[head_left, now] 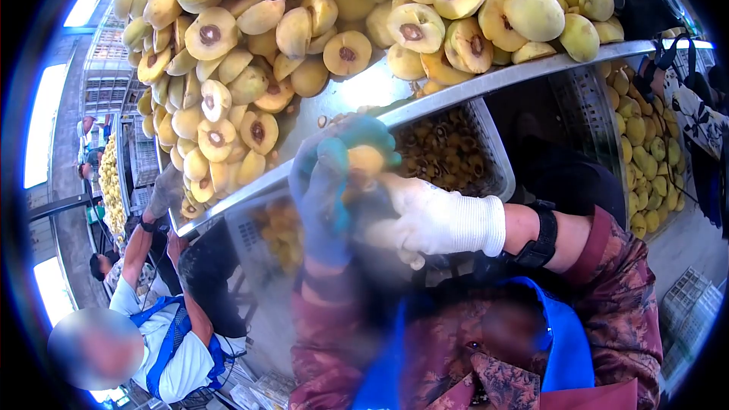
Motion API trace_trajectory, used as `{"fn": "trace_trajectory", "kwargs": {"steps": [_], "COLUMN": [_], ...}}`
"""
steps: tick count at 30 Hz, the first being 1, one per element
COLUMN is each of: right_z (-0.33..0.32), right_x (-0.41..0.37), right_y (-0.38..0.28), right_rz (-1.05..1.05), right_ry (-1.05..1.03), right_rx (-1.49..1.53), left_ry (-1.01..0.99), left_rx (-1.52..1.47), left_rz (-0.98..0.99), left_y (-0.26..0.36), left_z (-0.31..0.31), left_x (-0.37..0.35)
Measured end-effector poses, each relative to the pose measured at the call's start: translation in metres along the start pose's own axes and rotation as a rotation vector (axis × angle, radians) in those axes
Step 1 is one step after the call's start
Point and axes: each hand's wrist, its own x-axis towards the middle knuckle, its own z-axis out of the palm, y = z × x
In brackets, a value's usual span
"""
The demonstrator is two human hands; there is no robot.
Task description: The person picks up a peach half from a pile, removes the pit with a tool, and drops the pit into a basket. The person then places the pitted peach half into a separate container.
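My left hand, in a blue glove with teal coating, is closed around a yellow peach just below the metal table's edge. Close against it is my right hand, in a white knit glove, its fingers curled by the fruit. Motion blur hides what the right fingers grip. In front of both hands, a large heap of peaches covers the metal table. Many are cut in half, with brown pits or hollows showing.
Below the table edge stands a crate of brown pits and scraps. At right is another crate of yellow peaches. A co-worker in a white shirt sits at left, with a gloved hand near the table corner.
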Motion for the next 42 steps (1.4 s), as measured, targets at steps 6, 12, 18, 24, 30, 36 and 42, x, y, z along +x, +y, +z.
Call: {"fn": "trace_trajectory", "kwargs": {"steps": [6,12,18,24,30,36,42], "right_z": [-0.002,-0.004,0.002,-0.002,-0.003,0.002,0.002], "right_x": [-0.015,-0.018,-0.019,-0.023,-0.027,-0.023,-0.018], "right_y": [-0.012,-0.003,-0.006,0.002,0.001,-0.002,-0.001], "right_rz": [0.066,0.022,0.057,0.160,0.210,0.162,0.157], "right_ry": [-0.181,-0.272,-0.198,-0.437,-0.570,-0.463,-0.625], "right_rx": [0.355,0.430,0.242,0.596,0.904,0.746,0.895], "left_ry": [-0.109,-0.117,-0.127,-0.118,-0.184,-0.061,-0.071], "left_rx": [-0.066,-0.092,-0.071,-0.080,-0.116,-0.260,-0.299], "left_rz": [0.088,0.071,-0.013,-0.028,-0.021,-0.147,-0.092], "left_y": [0.002,0.013,0.022,0.027,0.023,0.014,0.026], "left_z": [0.011,0.015,0.021,0.026,0.026,0.024,0.031], "left_x": [0.001,-0.007,-0.010,-0.017,-0.011,-0.014,-0.015]}}
